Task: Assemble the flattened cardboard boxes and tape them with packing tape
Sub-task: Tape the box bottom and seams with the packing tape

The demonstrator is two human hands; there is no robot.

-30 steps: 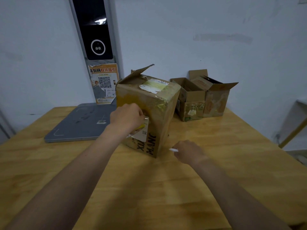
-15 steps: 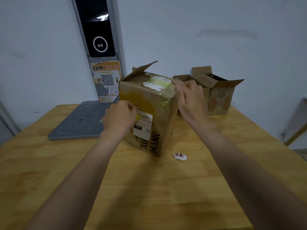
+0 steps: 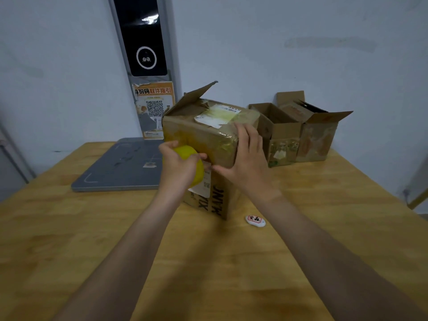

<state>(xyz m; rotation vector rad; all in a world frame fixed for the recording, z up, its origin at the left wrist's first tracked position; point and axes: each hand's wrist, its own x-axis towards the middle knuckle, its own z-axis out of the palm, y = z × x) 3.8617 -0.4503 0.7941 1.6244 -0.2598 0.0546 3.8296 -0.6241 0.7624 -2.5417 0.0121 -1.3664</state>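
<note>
Left grip (image 3: 179, 166) near box (image 3: 209, 144), perhaps "XIANG".

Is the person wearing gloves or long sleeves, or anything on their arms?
No. The left hand and right hand are bare, with no gloves or rings showing. Both forearms are uncovered right to the picture's bottom edge; no sleeve, watch or bracelet is visible.

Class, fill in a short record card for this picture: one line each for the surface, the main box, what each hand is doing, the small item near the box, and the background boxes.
Surface: wooden table
Main box: taped cardboard box, one rear flap raised
Left hand: grips yellow tape roll against the box front
Right hand: pressed on the box's right corner
Small item: white oval tag on the table, right of the box
Background: two open boxes by the wall
</note>
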